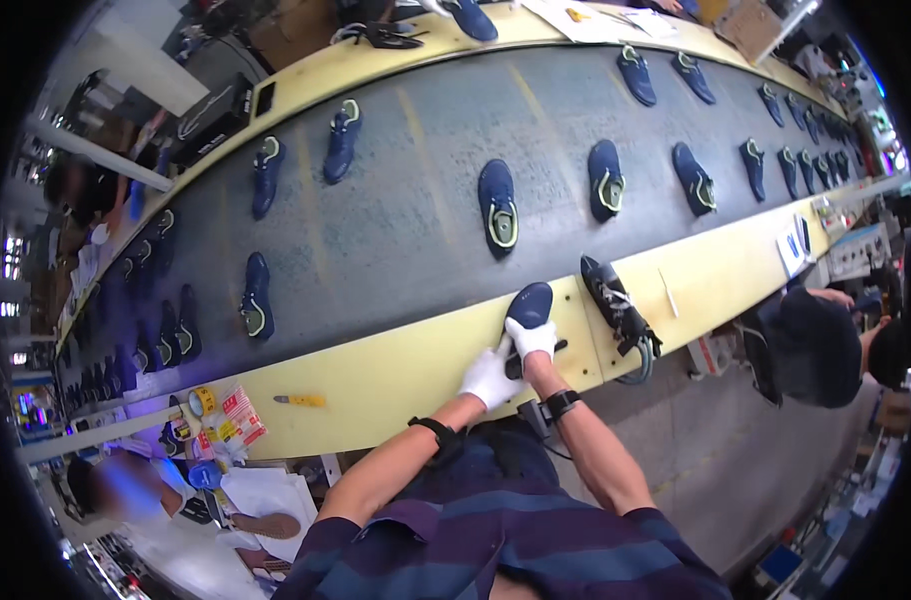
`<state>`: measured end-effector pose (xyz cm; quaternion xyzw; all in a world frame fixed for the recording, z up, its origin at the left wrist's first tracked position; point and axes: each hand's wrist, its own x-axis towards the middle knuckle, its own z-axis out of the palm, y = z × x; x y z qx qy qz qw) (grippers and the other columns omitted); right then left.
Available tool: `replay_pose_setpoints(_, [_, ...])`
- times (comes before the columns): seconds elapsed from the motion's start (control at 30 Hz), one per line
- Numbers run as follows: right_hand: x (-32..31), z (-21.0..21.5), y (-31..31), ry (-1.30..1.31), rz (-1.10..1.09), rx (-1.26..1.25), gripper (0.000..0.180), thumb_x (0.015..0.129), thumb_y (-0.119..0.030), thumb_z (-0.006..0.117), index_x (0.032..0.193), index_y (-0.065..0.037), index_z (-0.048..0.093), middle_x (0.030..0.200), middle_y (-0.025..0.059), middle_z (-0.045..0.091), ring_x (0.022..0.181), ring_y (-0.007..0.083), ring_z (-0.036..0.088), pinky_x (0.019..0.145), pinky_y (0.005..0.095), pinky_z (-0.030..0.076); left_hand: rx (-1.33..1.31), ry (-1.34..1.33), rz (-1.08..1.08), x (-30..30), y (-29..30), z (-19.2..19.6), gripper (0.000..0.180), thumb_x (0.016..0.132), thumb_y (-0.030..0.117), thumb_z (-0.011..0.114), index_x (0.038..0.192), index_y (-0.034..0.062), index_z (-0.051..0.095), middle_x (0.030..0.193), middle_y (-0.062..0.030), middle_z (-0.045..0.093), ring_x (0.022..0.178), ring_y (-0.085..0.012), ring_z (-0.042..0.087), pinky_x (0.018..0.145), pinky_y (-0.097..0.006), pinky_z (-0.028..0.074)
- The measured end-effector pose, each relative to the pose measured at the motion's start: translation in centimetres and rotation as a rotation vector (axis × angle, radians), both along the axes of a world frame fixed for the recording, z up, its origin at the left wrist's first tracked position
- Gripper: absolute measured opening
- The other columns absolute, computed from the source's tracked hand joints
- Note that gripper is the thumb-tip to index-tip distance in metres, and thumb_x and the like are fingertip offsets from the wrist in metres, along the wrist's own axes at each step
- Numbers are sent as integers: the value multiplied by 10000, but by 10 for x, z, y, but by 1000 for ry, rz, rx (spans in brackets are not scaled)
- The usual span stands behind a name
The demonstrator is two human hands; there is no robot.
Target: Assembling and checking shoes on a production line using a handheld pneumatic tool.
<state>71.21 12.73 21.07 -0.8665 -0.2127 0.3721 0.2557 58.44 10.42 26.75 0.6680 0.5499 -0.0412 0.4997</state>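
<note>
Striped shirt (595, 545): nearest us, before the worktop (385, 390).
Right hand (532, 338): clasping the blue shoe (531, 303).
Left hand (488, 380): angled inward; its grip we cannot tell.
Blue shoe: over the worktop.

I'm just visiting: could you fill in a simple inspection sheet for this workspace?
Surface: grey belt, scuffed; pale yellow ledge along its near side.
Job's things: navy shoe in hand, above the ledge; other shoes spaced along the belt.
Clutter: yellow knife, tape roll and red-and-white packet on the ledge's left; white stick to the right.
Grips: right grip, white-gloved, holds the shoe; left grip, also gloved, is close beside it, fingers partly hidden.
Cables: grey hose by the black device.
Surroundings: person in dark clothes at right; brown sole at lower left.
</note>
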Motion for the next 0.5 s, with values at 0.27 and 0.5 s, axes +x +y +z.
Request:
replay_pose_setpoints(0.27, [48,37,-8,1266,-139,-26,345,978,-271,791,1207,-25,713,1092,119,785,928,272,763,846,434,632,124,-396,318,-32,-4,9,849,889,370,803,1551,-21,443,1344,-227,673,1154,-318,715,987,-422,577])
replay_pose_setpoints(0.5, [24,76,-32,1085,69,109,485,1038,-428,697,1286,-11,691,1102,89,760,918,181,723,819,350,585,-454,-722,465,-61,-3,75,708,1030,401,641,1588,6,456,1398,-120,659,1198,-179,659,1012,-307,531])
